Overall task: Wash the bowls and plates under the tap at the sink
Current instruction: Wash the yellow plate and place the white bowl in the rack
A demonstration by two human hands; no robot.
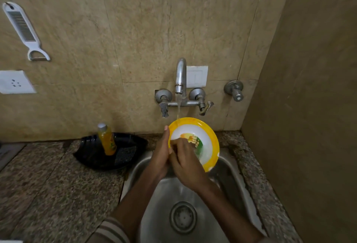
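Plate (209,136) in left hand (161,152), right hand (186,162) on it.

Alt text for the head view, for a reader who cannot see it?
Two hands wash a yellow-rimmed plate under a running tap over a steel sink: the left hand grips its left edge, the right hand presses on its face. A yellow bottle stands in a black tray on the counter.

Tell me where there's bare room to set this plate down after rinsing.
Widest free patch: the granite counter left of the sink, in front of the black tray. The sink floor around the drain is bare too. Crowded: the tray holds a yellow bottle, and the strip between sink and right wall is narrow.
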